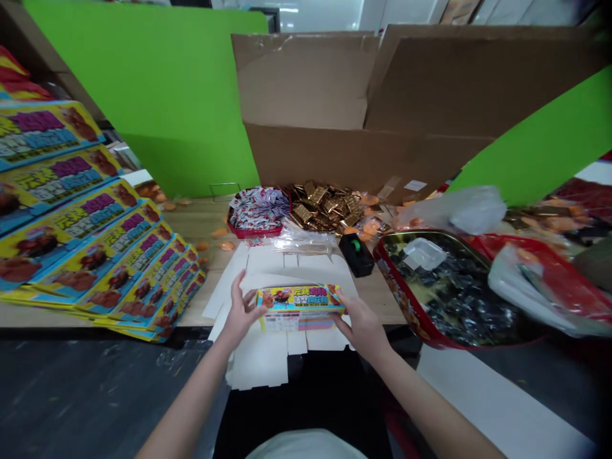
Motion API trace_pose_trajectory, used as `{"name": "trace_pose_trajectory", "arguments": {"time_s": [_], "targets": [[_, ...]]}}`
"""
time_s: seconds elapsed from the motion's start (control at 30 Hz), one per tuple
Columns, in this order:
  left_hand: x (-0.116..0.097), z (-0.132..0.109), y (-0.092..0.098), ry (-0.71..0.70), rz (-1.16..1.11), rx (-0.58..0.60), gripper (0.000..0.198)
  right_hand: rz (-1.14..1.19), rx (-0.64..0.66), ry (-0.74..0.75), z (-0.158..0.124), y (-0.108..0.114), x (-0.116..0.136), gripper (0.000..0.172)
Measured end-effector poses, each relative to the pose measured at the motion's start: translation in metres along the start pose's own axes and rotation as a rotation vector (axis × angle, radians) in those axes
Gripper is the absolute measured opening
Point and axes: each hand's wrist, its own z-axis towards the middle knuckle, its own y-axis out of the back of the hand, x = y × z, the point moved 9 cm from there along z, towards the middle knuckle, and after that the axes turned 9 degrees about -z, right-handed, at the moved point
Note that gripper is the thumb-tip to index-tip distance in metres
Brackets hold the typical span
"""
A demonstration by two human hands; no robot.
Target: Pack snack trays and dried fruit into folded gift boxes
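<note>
A long yellow and blue printed carton is held up in front of me, above the white cardboard blanks on the table. My left hand grips its left end with thumb and fingers. Around the right end, my right hand is closed. The carton's printed face and its paler lower side are toward me; whether its far side is shut cannot be made out.
Stacked matching cartons lean at the left. Behind stand a red tray of sachets, gold-wrapped pieces and a big cardboard box. A black tape dispenser and red tub of dark packets are at the right.
</note>
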Motion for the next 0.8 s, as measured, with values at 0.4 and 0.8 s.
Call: {"name": "trace_pose_trajectory", "arguments": {"time_s": [0.4, 0.8], "targets": [[-0.064, -0.015, -0.021, -0.07, 1.007, 0.363, 0.051, -0.095, -0.093, -0.005, 0.0, -0.001, 0.011, 0.037], [-0.068, -0.053, -0.014, -0.539, 0.955, 0.468, 0.051, 0.107, 0.43, 0.431, 0.047, -0.012, 0.029, 0.068]]}}
